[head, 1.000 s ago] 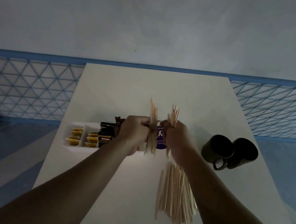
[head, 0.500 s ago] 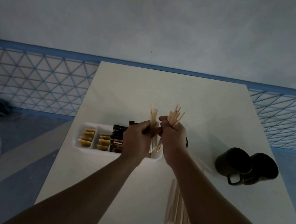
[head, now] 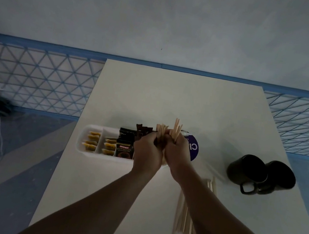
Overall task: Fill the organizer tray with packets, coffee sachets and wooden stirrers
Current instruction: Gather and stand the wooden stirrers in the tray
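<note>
We grip wooden stirrers (head: 176,129) upright, left hand (head: 147,152) and right hand (head: 179,152) side by side, over organizer tray (head: 86,136).

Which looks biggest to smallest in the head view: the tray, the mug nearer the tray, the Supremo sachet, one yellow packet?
1. Tray, even with its right end hidden.
2. Mug.
3. Sachet.
4. Yellow packet.

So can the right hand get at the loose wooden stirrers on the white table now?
Probably not yet. The right hand grips an upright bunch of wooden stirrers, so its fingers are full. The loose wooden stirrers lie bare beside that forearm, partly under it.
</note>
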Available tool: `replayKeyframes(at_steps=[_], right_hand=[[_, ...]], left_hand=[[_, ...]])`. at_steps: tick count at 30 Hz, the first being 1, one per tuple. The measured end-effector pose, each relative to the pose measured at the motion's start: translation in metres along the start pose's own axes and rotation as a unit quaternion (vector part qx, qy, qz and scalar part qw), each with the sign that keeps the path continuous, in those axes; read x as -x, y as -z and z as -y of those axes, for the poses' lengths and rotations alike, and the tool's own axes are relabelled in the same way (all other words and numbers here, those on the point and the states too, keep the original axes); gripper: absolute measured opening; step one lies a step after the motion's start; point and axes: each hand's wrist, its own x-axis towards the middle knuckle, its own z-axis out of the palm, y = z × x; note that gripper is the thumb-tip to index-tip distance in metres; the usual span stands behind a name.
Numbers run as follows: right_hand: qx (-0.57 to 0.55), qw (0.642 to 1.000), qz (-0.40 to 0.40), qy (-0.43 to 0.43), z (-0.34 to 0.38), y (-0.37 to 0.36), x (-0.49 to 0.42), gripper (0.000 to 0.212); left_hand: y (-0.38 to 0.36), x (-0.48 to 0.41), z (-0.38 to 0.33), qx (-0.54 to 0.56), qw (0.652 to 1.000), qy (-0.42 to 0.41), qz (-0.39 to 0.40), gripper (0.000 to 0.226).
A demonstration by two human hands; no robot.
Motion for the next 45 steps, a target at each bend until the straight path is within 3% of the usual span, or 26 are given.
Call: replayKeyframes(at_steps=[10,16,21,25,30,45], right_hand=[[0.102,0.994,0.029,0.033,0.003,0.008,-0.001,0.046],[0.217,0.969,-0.02,0.119,0.011,0.016,0.001,0.026],[0.233,0.965,-0.046,0.109,0.012,0.028,-0.001,0.043],[0.239,0.961,-0.087,0.113,0.011,0.033,0.0,0.022],[0.303,0.945,-0.051,0.116,0.002,0.036,-0.006,0.016],[0.348,0.921,-0.053,0.167,0.0,0.021,-0.02,0.019]], left_hand=[[0.009,-0.011,-0.011,-0.034,0.999,-0.016,0.023,0.028],[0.017,-0.022,-0.013,-0.067,0.995,-0.034,0.069,0.017],[0.023,-0.031,-0.016,-0.069,0.993,-0.062,0.075,0.02],[0.021,-0.037,-0.017,-0.058,0.994,-0.064,0.072,0.016],[0.014,-0.045,-0.016,-0.072,0.993,-0.055,0.079,0.008],[0.007,-0.051,-0.013,-0.053,0.996,-0.04,0.059,0.009]])
